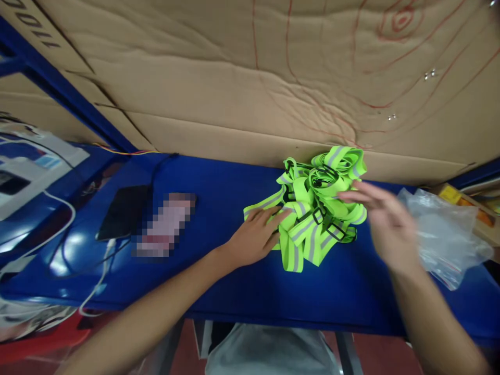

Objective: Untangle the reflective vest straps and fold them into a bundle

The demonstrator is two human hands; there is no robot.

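A tangled heap of neon-yellow reflective straps (308,208), with grey stripes and black plastic buckles, lies on the blue tabletop against the cardboard. My left hand (255,234) rests on the heap's left side, its fingers apart and lying over the straps. At the right side of the heap is my right hand (388,224), slightly blurred, with its fingers stretched out toward the straps. Whether its fingertips touch them I cannot tell. Parts of the straps under my left fingers are hidden.
Clear plastic bags (445,234) lie to the right, beside a yellow-and-brown box (464,203). A black phone (123,211) with a white cable and a pixelated object (166,226) are on the left. A cardboard wall (219,94) closes off the back.
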